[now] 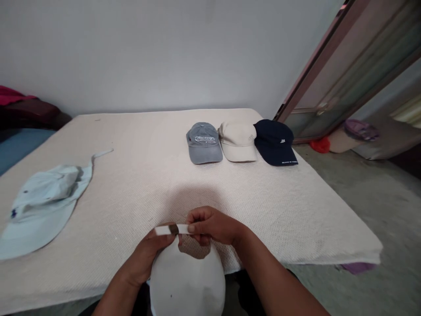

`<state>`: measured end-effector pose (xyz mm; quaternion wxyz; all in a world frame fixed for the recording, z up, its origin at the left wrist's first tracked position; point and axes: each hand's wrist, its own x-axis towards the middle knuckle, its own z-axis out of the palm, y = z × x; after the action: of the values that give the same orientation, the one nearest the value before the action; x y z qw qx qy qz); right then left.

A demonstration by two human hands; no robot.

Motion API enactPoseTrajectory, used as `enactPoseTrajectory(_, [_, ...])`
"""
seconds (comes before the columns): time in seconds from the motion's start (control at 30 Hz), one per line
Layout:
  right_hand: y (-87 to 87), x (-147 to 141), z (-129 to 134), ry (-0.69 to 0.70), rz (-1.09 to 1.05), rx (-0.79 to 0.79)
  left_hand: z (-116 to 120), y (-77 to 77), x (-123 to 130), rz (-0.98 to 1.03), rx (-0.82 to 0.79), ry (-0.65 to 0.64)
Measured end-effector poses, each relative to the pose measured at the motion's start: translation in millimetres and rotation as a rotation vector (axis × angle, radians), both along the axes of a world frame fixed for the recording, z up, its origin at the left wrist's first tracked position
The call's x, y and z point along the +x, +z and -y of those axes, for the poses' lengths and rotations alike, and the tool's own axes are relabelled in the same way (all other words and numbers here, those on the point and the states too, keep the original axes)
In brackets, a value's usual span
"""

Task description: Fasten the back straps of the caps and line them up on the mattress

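Note:
A white baseball cap [187,281] is held near the table's front edge, its back opening turned away from me. My left hand [149,250] pinches the cap's back strap beside a dark metal buckle [173,229]. Between the thumb and fingers of my right hand [212,226] is the other stretch of the white strap [183,228], drawn out straight through the buckle. Both hands are closed, and the right fingertips are partly hidden behind the strap.
On the cream-covered table [141,175], a grey cap [204,142], a beige cap [237,141] and a navy cap [275,142] sit in a row at the back right. A pale blue cap [46,204] with its strap loose lies at the left. A wall [164,52] stands behind.

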<state>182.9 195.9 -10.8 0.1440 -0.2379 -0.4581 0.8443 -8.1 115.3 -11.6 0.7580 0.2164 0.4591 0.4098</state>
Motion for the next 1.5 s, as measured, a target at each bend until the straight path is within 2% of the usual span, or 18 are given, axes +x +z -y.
enactPoseTrajectory(0.1, [-1.5,-2,2,-0.02,-0.088,-0.057,2,0.3,-1,-0.134,-0.003,0.029])
enactPoseTrajectory(0.2, [-1.1,-3,3,-0.006,-0.109,-0.048,3,2.4,-2,-0.25,-0.024,0.003])
enactPoseTrajectory(0.3, [1.1,-3,4,0.018,-0.062,0.001,3,4.4,0,-0.308,0.018,-0.068])
enactPoseTrajectory(0.53, [0.1,-5,4,0.024,0.157,0.209,2,1.6,8,-0.598,0.075,-0.082])
enactPoseTrajectory(0.6, [-1.5,-6,3,0.023,0.178,0.233,3,-1.6,8,-0.567,0.05,-0.083])
enactPoseTrajectory(0.8, [-2.4,-6,1,0.0,0.221,0.295,6,-11.2,2,-0.279,-0.01,-0.137])
enactPoseTrajectory(0.9, [-2.1,-6,1,0.006,0.224,0.296,4,-10.2,3,-0.292,0.022,-0.126])
enactPoseTrajectory(1.2, [-1.8,-6,1,0.005,0.184,0.206,-4,-2.5,9,-0.271,0.208,-0.227])
enactPoseTrajectory(1.5, [-1.7,-5,-1,0.018,0.165,0.181,1,-5.8,3,-0.428,0.19,-0.108])
